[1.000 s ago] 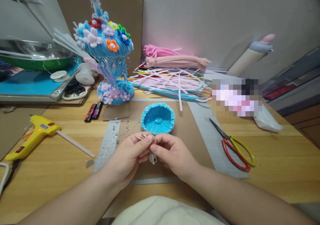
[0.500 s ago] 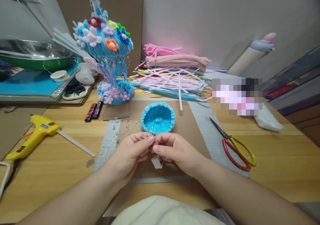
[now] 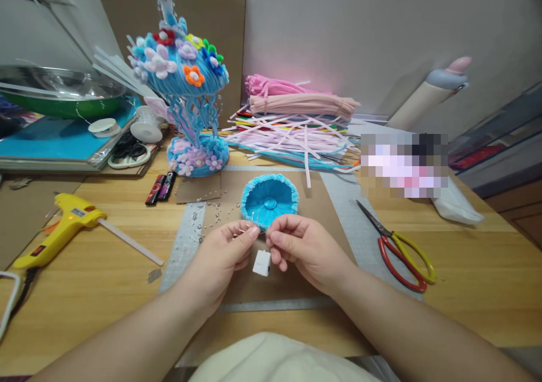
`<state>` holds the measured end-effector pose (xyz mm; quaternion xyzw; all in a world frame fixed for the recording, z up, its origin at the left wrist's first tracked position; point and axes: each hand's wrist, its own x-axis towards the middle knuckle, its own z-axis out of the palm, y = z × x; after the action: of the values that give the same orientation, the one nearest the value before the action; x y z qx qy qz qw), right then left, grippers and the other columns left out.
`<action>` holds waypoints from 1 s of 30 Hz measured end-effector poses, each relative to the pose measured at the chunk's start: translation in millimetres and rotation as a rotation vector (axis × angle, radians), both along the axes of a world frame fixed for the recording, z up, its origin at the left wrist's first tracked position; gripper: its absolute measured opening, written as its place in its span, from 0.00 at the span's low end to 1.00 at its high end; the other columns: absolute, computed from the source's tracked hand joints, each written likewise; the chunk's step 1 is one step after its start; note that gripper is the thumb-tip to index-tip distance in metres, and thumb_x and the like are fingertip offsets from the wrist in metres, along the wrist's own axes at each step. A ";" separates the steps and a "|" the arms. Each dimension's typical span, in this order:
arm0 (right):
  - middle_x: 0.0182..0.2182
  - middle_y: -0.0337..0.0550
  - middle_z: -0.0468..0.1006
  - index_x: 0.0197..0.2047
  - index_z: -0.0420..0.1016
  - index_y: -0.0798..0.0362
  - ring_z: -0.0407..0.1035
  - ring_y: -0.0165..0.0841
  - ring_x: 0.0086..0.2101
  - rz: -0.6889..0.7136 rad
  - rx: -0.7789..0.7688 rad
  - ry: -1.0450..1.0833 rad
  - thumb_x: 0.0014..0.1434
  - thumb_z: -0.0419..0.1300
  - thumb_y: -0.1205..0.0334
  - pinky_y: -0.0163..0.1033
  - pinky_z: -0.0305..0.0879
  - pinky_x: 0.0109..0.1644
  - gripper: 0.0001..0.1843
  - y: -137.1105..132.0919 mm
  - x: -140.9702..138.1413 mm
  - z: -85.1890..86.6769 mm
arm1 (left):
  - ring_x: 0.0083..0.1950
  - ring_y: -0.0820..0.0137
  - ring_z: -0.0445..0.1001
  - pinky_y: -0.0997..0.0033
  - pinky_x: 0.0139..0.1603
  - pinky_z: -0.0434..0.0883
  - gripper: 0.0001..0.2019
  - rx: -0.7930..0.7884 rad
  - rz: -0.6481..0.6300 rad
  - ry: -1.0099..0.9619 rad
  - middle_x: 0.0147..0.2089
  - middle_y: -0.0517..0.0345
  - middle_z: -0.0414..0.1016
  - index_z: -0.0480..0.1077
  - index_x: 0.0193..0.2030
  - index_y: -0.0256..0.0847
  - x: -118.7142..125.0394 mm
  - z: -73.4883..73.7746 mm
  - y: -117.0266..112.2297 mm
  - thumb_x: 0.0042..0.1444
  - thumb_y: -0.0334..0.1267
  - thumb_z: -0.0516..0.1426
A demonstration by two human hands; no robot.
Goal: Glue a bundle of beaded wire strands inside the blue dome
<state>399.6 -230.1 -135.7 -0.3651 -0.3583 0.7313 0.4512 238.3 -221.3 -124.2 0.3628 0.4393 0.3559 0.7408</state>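
My left hand (image 3: 228, 252) is closed in a pinch around a thin, shiny wire (image 3: 241, 230), part of which shows above its fingers. Just to the right, my right hand (image 3: 300, 249) pinches toward the same spot with thumb and forefinger, the strand there barely visible. A small white box (image 3: 262, 263) like a battery case sits just below and between the two hands; whether it hangs or rests cannot be told. Right behind my fingertips, a blue fuzzy-rimmed bowl shape (image 3: 270, 204) lies with its hollow side facing me.
Brown cardboard (image 3: 322, 218) covers a grey cutting mat (image 3: 180, 257), with clear beads (image 3: 212, 212) scattered at left. A yellow glue gun (image 3: 70, 224) lies left, scissors (image 3: 398, 249) right. Behind stand a flower-covered blue jellyfish-like craft (image 3: 182, 71) and bundled pipe cleaners (image 3: 296, 105).
My hands have drawn slightly apart, the right one shifting right and opening a gap between the fingertips. The white box has turned and sits a little higher and further left. The view has shifted slightly.
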 end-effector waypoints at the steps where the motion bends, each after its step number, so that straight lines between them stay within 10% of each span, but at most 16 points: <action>1: 0.21 0.37 0.74 0.30 0.72 0.56 0.68 0.25 0.20 -0.024 0.006 0.009 0.51 0.69 0.57 0.28 0.64 0.22 0.12 0.0 -0.2 -0.3 | 0.21 0.78 0.43 0.75 0.21 0.43 0.14 0.007 -0.020 0.014 0.18 0.69 0.50 0.64 0.28 0.38 0.4 -0.5 -0.5 0.52 0.45 0.62; 8: 0.18 0.37 0.76 0.31 0.72 0.56 0.69 0.25 0.19 -0.128 0.034 0.003 0.52 0.68 0.59 0.28 0.67 0.24 0.12 -0.5 -2.1 -1.1 | 0.26 0.76 0.55 0.75 0.24 0.50 0.11 0.032 -0.147 0.110 0.30 0.57 0.69 0.67 0.32 0.37 2.4 1.2 -4.0 0.56 0.44 0.57; 25: 0.27 0.36 0.73 0.31 0.72 0.53 0.69 0.27 0.27 -0.156 0.268 -0.139 0.53 0.67 0.63 0.33 0.68 0.32 0.07 -0.7 -0.5 -1.4 | 0.32 0.75 0.71 0.77 0.32 0.65 0.08 -0.100 -0.104 -0.077 0.30 0.60 0.72 0.64 0.32 0.37 1.8 1.3 -5.4 0.55 0.37 0.59; 30: 0.31 0.40 0.75 0.36 0.75 0.52 0.71 0.31 0.33 -0.057 0.628 -0.487 0.58 0.61 0.68 0.37 0.67 0.39 0.03 5.9 10.2 3.0 | 0.29 0.77 0.67 0.77 0.30 0.64 0.08 -0.013 -0.047 0.018 0.27 0.62 0.69 0.64 0.30 0.37 3.0 2.5 -3.8 0.53 0.36 0.60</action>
<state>409.8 -224.2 -132.6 -0.3820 -0.6507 0.4654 0.4628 241.3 -225.1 -121.7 0.3714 0.4395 0.3324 0.7473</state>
